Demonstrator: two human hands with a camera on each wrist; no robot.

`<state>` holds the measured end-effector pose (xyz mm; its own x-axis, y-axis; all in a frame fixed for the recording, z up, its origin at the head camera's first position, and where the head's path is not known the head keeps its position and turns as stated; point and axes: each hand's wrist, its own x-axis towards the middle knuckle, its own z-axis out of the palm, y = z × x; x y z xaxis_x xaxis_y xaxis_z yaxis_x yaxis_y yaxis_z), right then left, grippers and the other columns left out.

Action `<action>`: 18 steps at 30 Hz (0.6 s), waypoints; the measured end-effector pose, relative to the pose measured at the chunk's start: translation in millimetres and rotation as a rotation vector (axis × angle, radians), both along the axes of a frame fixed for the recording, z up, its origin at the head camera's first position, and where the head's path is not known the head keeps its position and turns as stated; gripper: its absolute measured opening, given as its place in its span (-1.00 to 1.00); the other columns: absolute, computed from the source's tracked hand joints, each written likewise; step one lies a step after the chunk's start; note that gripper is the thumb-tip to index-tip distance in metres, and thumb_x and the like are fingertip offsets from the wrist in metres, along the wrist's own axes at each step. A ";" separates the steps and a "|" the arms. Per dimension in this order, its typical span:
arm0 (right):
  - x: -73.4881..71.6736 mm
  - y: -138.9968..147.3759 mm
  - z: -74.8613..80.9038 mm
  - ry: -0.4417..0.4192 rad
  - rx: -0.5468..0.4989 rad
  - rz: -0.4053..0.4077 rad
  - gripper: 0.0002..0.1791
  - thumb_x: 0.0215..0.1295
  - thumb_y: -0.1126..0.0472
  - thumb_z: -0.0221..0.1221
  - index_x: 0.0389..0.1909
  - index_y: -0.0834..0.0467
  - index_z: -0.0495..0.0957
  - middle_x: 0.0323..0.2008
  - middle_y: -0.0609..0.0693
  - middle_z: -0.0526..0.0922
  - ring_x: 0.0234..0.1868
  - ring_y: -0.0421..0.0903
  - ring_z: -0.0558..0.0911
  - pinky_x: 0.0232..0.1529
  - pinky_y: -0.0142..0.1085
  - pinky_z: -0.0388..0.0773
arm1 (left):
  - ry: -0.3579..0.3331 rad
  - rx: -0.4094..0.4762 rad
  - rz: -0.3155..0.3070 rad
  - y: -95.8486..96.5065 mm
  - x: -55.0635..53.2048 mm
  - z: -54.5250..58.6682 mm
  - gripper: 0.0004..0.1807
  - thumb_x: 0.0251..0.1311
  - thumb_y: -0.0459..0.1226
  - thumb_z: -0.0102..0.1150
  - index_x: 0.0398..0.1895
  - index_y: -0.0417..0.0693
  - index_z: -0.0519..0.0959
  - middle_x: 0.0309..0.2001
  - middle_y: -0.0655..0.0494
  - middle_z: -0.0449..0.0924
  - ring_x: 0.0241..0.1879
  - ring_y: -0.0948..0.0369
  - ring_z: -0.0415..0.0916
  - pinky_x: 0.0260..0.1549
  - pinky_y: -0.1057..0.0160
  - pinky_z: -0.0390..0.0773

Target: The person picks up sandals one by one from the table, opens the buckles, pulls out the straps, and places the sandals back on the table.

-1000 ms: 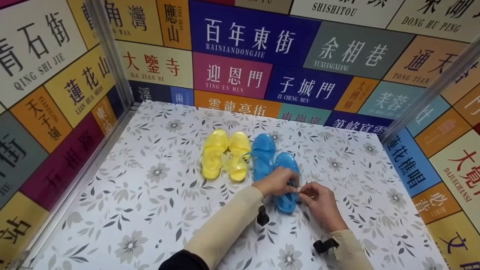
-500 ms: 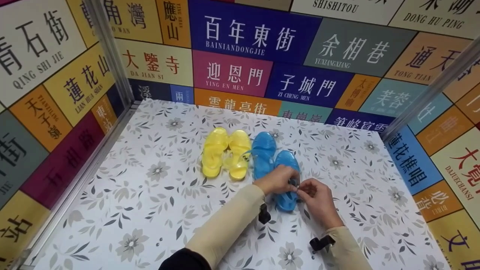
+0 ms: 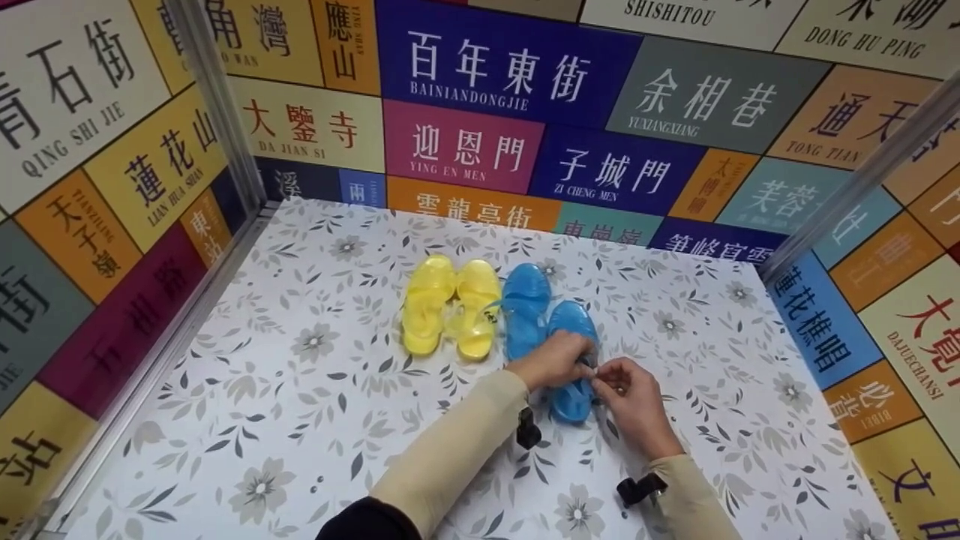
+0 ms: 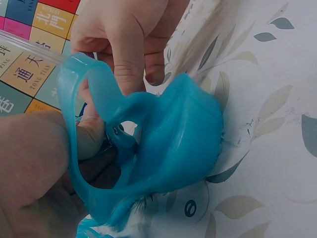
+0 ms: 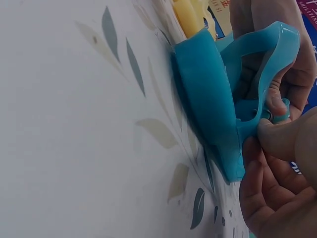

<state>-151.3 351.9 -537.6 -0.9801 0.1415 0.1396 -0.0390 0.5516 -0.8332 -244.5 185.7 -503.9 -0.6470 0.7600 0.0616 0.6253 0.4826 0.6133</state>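
A translucent blue sandal [image 3: 571, 409] stands sole-down on the floral surface, toe away from me. My left hand [image 3: 556, 360] reaches over it from the left and pinches its strap with thumb and fingers. From the right side, my right hand [image 3: 634, 397] pinches the strap where it meets the sandal's side, close to the left fingertips. A small round stud [image 4: 116, 130] shows on the strap in the left wrist view. The heel band [image 5: 285, 47] arches up in the right wrist view. The strap's end is partly hidden by fingers.
The other blue sandal [image 3: 526, 285] stands just left, its strap sticking out sideways. Left of that is a pair of yellow sandals [image 3: 476, 307], side by side. Panels with street names [image 3: 457, 146] wall in the back and both sides of the floral surface [image 3: 262, 405].
My right hand has shifted slightly left, closer to the left hand at the strap. The left hand and all sandals stay almost where they were.
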 end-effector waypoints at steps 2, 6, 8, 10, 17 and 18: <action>-0.3 -0.2 0.8 -0.011 -0.009 0.001 -0.86 0.35 0.43 0.35 -0.14 0.26 0.61 -0.18 0.14 0.72 -0.15 -0.08 0.73 -0.13 -0.43 0.63 | -0.016 0.006 0.013 -0.5 -0.9 0.0 -0.85 0.37 -0.24 0.39 -0.09 -0.09 0.72 -0.20 0.14 0.73 -0.23 0.25 0.58 -0.23 0.42 0.53; 1.5 0.3 -0.8 -0.026 -0.015 -0.001 -0.84 0.36 0.43 0.34 -0.11 0.27 0.60 -0.14 0.16 0.71 -0.13 -0.07 0.72 -0.11 -0.43 0.63 | -0.028 0.030 0.035 -0.6 -1.3 -1.3 -0.86 0.42 -0.24 0.33 -0.09 -0.12 0.70 -0.23 0.13 0.70 -0.28 0.27 0.53 -0.28 0.42 0.50; 1.8 0.5 -1.6 -0.029 -0.023 0.001 -0.83 0.36 0.44 0.33 -0.09 0.28 0.59 -0.13 0.17 0.71 -0.14 -0.09 0.72 -0.11 -0.43 0.63 | -0.026 0.031 0.041 -1.3 -1.4 -1.5 -0.87 0.43 -0.23 0.32 -0.12 -0.12 0.70 -0.29 0.15 0.66 -0.32 0.26 0.50 -0.33 0.41 0.48; 1.3 0.8 -1.2 -0.042 -0.045 0.011 -0.80 0.37 0.44 0.32 -0.04 0.30 0.58 -0.11 0.19 0.71 -0.13 -0.09 0.72 -0.11 -0.41 0.65 | -0.027 0.027 0.038 -3.1 -1.3 -1.2 -0.87 0.41 -0.23 0.34 -0.14 -0.12 0.69 -0.31 0.16 0.65 -0.33 0.26 0.51 -0.34 0.41 0.48; 4.2 5.9 8.7 -0.097 -0.046 0.004 -0.59 0.47 0.26 0.27 0.25 0.27 0.46 0.01 0.23 0.70 0.00 -0.04 0.71 -0.07 -0.40 0.64 | -0.054 0.039 -0.011 -10.3 -3.0 -0.7 -0.77 0.34 -0.27 0.42 -0.01 -0.18 0.72 -0.12 0.04 0.80 -0.15 0.25 0.71 -0.19 0.47 0.62; 4.2 6.7 9.3 -0.092 -0.052 -0.002 -0.55 0.46 0.26 0.28 0.28 0.26 0.45 0.05 0.23 0.69 0.02 -0.03 0.71 -0.06 -0.40 0.64 | -0.051 0.033 -0.015 -10.8 -3.2 -0.5 -0.77 0.34 -0.28 0.41 0.00 -0.18 0.72 -0.11 0.04 0.80 -0.14 0.25 0.71 -0.19 0.47 0.62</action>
<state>-147.1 358.6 -528.3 -0.9882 0.1476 0.0411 0.0401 0.5079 -0.8605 -247.8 174.8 -504.4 -0.6383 0.7679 0.0541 0.6001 0.4523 0.6598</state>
